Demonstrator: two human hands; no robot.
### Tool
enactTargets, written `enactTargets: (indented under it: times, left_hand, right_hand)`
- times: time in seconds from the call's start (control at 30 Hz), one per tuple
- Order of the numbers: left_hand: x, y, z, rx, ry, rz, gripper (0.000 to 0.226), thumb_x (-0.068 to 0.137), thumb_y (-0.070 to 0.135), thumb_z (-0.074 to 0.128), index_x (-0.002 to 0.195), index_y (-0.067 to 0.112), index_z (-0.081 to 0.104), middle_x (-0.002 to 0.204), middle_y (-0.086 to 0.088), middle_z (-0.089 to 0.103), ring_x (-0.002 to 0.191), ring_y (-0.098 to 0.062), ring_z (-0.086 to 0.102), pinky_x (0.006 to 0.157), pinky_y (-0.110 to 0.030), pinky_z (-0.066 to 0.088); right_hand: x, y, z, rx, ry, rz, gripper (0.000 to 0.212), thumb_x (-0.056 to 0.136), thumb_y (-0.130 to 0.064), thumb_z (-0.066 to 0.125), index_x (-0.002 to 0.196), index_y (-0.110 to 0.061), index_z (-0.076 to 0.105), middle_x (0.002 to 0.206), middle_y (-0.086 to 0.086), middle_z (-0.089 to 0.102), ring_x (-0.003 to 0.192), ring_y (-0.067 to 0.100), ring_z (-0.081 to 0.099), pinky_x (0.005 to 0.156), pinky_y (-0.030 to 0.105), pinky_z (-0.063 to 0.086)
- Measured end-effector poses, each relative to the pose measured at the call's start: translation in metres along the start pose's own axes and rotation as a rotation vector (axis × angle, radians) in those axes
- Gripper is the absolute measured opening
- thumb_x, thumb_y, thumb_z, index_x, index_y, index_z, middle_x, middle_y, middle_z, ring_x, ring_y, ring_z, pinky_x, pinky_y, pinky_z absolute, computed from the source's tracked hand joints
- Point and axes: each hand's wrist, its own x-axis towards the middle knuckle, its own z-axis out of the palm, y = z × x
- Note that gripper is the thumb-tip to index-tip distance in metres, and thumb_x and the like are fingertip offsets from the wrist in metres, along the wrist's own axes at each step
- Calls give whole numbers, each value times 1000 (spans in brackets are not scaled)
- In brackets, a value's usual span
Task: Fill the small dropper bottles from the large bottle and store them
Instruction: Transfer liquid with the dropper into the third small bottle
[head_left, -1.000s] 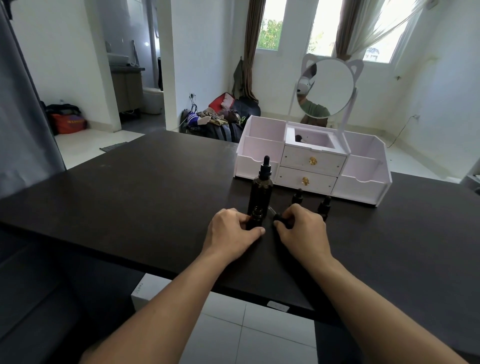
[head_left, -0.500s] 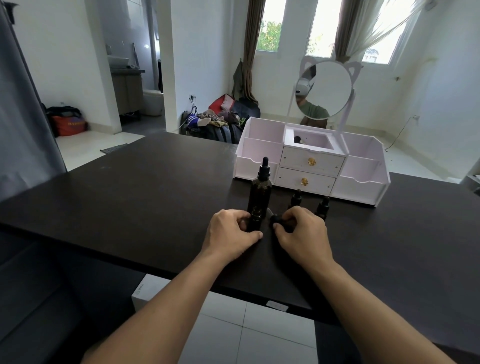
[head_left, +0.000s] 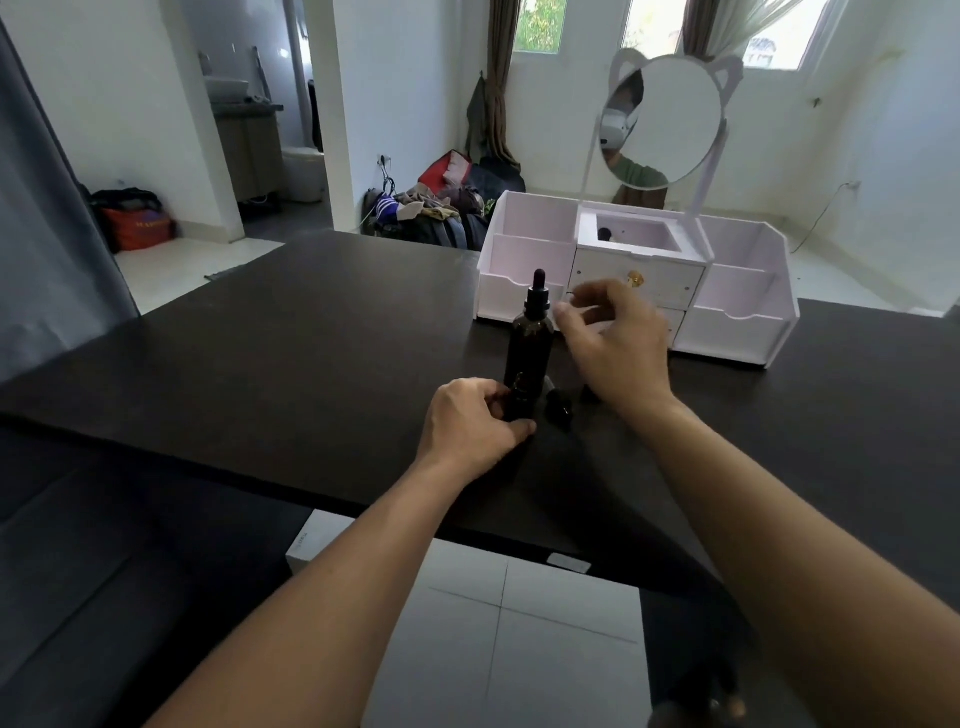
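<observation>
While our left hand (head_left: 475, 423) grips a small dark dropper bottle (head_left: 519, 402) standing on the dark bench (head_left: 291, 353), our right hand (head_left: 615, 338) hangs raised with fingers loosely spread, holding nothing we can make out. Behind the small one stands the tall dark glass dropper bottle (head_left: 531, 338); a black dropper cap (head_left: 558, 408) lies just right. A white drawer organiser with a mirror (head_left: 737, 312) sits beyond.
</observation>
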Motion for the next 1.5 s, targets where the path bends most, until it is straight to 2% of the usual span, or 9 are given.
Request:
enactTargets:
  times: [0.13, 0.33, 0.6, 1.0, 1.33, 1.5]
  left_hand:
    - [0, -1, 1, -1, 10, -13, 38, 71, 36, 84, 104, 21, 73, 81, 6, 67, 79, -12, 65, 75, -31, 56]
    - [0, -1, 1, 9, 3, -20, 38, 71, 36, 83, 105, 22, 73, 79, 7, 66, 79, -12, 64, 74, -29, 55]
    - [1, -1, 1, 2, -8, -36, 39, 73, 36, 82, 107, 21, 71, 82, 4, 65, 80, -12, 62, 74, -30, 54]
    - [1, -1, 2, 17, -4, -26, 39, 73, 38, 82, 107, 21, 71, 79, 7, 63, 76, -10, 61, 66, -23, 47]
    - [-1, 1, 0, 26, -14, -1, 35, 75, 36, 80, 105, 21, 71, 82, 5, 63, 79, -12, 62, 74, -31, 55]
    - [-1, 0, 1, 35, -4, 1, 36, 75, 38, 80, 105, 21, 71, 82, 6, 62, 78, -11, 60, 67, -24, 48]
  right_hand:
    - [26, -10, 10, 26, -121, 51, 44, 88, -39, 67, 122, -12, 62, 108, 0, 69, 96, 11, 65, 85, 25, 53]
    - [36, -14, 19, 54, -148, 110, 33, 92, -35, 64, 111, -9, 72, 104, 5, 74, 95, 18, 68, 89, 34, 54]
    - [35, -15, 22, 189, -104, 184, 27, 94, -28, 62, 105, -6, 74, 98, 6, 74, 93, 20, 69, 89, 42, 56]
    - [34, -16, 24, 250, -70, 183, 21, 93, -24, 62, 96, -8, 76, 91, 5, 75, 89, 22, 71, 86, 45, 58]
    - [36, -15, 25, 213, -61, 163, 21, 93, -23, 64, 100, -7, 76, 95, 5, 75, 90, 22, 70, 86, 43, 58]
    - [37, -16, 24, 239, -79, 167, 19, 93, -22, 64, 99, -9, 75, 92, 4, 75, 89, 22, 71, 86, 43, 58]
